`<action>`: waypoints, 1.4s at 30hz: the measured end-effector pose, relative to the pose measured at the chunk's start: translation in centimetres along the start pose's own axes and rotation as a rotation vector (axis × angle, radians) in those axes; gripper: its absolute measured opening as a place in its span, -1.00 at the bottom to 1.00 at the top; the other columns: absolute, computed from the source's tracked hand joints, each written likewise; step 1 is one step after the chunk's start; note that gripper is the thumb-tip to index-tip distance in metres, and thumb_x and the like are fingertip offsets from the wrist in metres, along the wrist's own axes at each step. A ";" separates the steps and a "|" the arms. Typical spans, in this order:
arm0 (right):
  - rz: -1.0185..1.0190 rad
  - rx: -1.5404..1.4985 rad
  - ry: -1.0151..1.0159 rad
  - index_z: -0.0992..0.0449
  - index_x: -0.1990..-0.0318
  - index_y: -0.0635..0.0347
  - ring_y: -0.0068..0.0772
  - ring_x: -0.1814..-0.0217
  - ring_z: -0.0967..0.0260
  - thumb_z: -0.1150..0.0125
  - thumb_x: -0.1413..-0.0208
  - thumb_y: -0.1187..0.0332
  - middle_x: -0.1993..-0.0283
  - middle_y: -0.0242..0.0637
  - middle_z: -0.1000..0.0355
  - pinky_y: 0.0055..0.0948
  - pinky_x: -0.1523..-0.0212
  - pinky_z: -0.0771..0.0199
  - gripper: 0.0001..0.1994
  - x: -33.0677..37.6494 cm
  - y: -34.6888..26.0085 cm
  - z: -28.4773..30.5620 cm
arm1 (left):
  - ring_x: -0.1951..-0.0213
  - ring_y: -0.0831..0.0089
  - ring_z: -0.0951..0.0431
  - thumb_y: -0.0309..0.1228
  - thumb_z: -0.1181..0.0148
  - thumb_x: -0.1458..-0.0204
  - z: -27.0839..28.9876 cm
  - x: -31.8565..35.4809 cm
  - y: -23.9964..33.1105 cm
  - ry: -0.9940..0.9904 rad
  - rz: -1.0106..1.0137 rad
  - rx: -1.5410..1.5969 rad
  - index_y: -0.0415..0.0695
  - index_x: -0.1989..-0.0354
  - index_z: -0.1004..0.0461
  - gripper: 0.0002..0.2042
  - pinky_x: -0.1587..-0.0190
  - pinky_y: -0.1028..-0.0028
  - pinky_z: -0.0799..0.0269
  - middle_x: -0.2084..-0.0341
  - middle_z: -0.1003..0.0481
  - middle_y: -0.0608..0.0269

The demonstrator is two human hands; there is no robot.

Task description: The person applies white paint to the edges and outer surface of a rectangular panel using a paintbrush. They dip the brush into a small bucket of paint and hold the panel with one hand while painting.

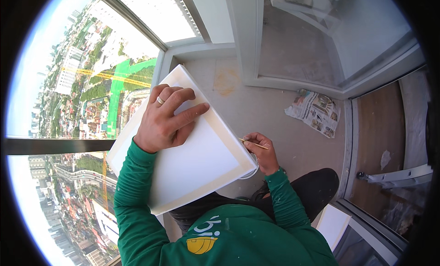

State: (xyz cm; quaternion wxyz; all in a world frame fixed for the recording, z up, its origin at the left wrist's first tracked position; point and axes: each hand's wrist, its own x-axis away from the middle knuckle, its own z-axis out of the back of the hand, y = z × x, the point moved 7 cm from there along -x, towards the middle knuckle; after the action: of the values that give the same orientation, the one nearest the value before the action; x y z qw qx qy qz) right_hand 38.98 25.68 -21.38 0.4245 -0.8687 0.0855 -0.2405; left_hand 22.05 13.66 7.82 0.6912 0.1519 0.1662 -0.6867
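Five fingers of the left hand (167, 119) spread flat, ring on one, pressing the top face of a white panel (183, 151) tilted across the middle of the frame; right hand (261, 151) just off the panel's right edge, fingers pinched shut on a thin wooden stick (253, 143), over a round white container (251, 171) mostly hidden beneath the panel's corner. Green sleeves (133, 192) rising from the lower edge, pale floor (275, 115) beyond, crumpled newspaper (314, 111) at right, window glass (68, 105) over a city far below at left
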 end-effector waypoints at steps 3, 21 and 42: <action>0.004 0.001 -0.004 -0.55 0.03 0.25 -0.60 0.26 -0.52 -0.25 -0.30 0.50 0.16 -0.27 -0.65 -0.53 0.25 -0.53 -0.86 0.0 -0.2 0.0 | 0.21 0.29 -0.53 -0.51 -0.31 0.15 0.2 -0.1 -0.1 0.030 0.004 0.012 -0.04 0.18 -0.67 -0.71 0.02 0.21 -0.38 0.22 -0.53 0.25; 0.061 0.035 -0.021 -0.57 0.03 0.25 -0.58 0.26 -0.55 -0.25 -0.31 0.48 0.17 -0.25 -0.66 -0.52 0.25 -0.54 -0.86 -0.8 -1.1 -0.3 | 0.35 0.32 -0.50 -0.49 -0.39 0.17 -0.2 -0.2 -1.3 0.091 0.010 0.044 -0.06 0.31 -0.64 -0.81 0.11 0.28 -0.35 0.38 -0.51 0.32; 0.089 0.037 0.010 -0.61 0.12 0.24 -0.65 0.34 -0.47 -0.19 -0.43 0.30 0.33 -0.44 -0.54 -0.56 0.32 -0.46 -0.81 -0.1 -1.8 -0.7 | 0.23 0.23 -0.54 -0.45 -0.46 0.06 -0.1 0.0 -3.7 0.124 0.222 0.069 -0.12 0.32 -0.65 -0.86 0.08 0.29 -0.34 0.33 -0.54 0.23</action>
State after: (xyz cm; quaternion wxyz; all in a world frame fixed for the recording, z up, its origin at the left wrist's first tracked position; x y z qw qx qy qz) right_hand 38.43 26.38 -19.62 0.4504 -0.8548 0.1219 -0.2271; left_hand 18.37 13.63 7.75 0.7457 0.2352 0.1671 -0.6006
